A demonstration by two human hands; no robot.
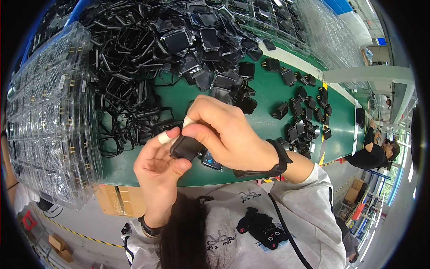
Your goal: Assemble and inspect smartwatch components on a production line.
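Note:
Above the near edge of the green worktop, a black square watch case with rounded corners is between my two hands. My left hand grips it from the left, thumb at its lower corner and fingers behind it. My right hand pinches at its upper edge with thumb and forefinger; any small part there is hidden. White finger cots cover some fingertips. Just below my right hand lies a small watch unit with a lit screen, partly covered by that hand.
Black frames heap up at the left, film-wrapped black square panels beyond. Several black watch cases are scattered to the right. Stacked clear plastic trays stand at the far left, more at the back right. Another person sits farther right.

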